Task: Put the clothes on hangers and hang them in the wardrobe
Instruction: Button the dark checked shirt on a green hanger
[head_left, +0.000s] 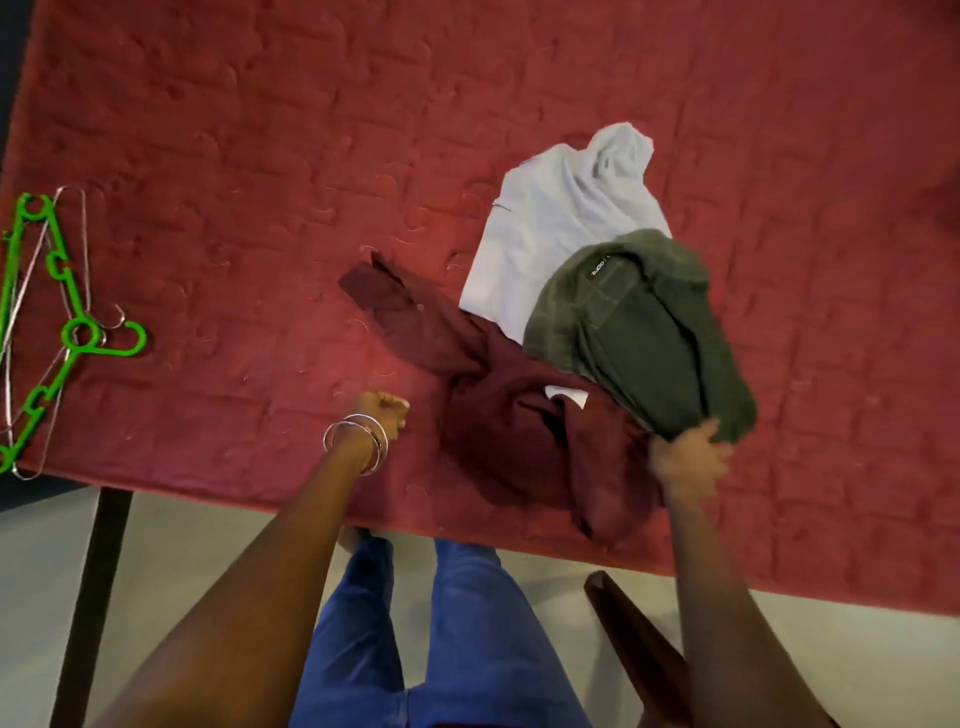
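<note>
Green shirt (644, 332) overlaps maroon shirt (524, 436) and white shirt (550, 228), all crumpled on the bed. Green hanger (52, 332) and wire hangers (78, 249) lie far left.

Both bare arms reach forward from the near edge, the left arm slanting in from the near left, the right arm rising almost straight from the near right. The left hand (385, 409) sits low with its fingers curled into a loose fist and nothing in its grip; thin metal bangles (357, 441) ring its wrist. The right hand (688, 457), blurred, has its fingers curled over a fold of green cloth (654, 332), pinching it.
</note>
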